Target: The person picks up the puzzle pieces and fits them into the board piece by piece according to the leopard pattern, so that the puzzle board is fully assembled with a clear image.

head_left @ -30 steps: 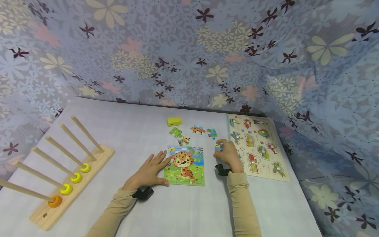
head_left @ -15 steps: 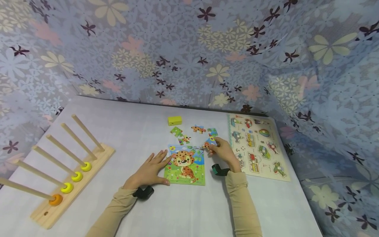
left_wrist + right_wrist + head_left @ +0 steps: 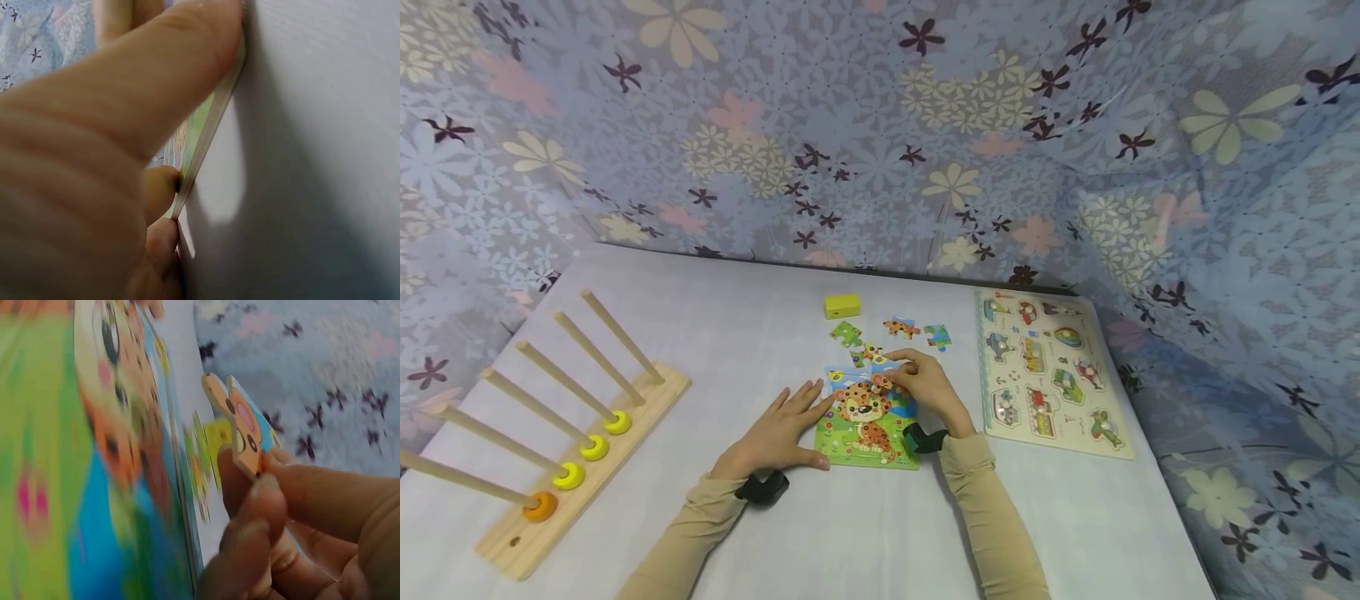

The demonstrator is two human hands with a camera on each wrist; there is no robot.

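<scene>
My right hand (image 3: pixel 928 388) pinches a jigsaw piece (image 3: pixel 882 379) between thumb and fingers, over the upper part of the leopard puzzle board (image 3: pixel 838 450). Seen from the right wrist, the piece (image 3: pixel 240 422) carries part of a spotted animal's face and a strip of blue, and it is held tilted off the board's surface. My left hand (image 3: pixel 778 429) lies with spread, fairly straight fingers at the board's left edge. The left wrist view shows the thumb (image 3: pixel 181 56) against the board's thin edge (image 3: pixel 209 134), with other fingertips further along it.
Several loose jigsaw pieces lie behind the board, among them a green one (image 3: pixel 847 334), a spotted one (image 3: pixel 901 327) and a blue-green one (image 3: pixel 937 337). Behind them is a yellow block (image 3: pixel 842 306). A wooden peg stand (image 3: pixel 587 467) is at left, a picture peg board (image 3: pixel 1052 375) at right.
My right hand has picked the jigsaw piece up from the right of the board and carried it left, over the board's top. The left hand has stayed in place.
</scene>
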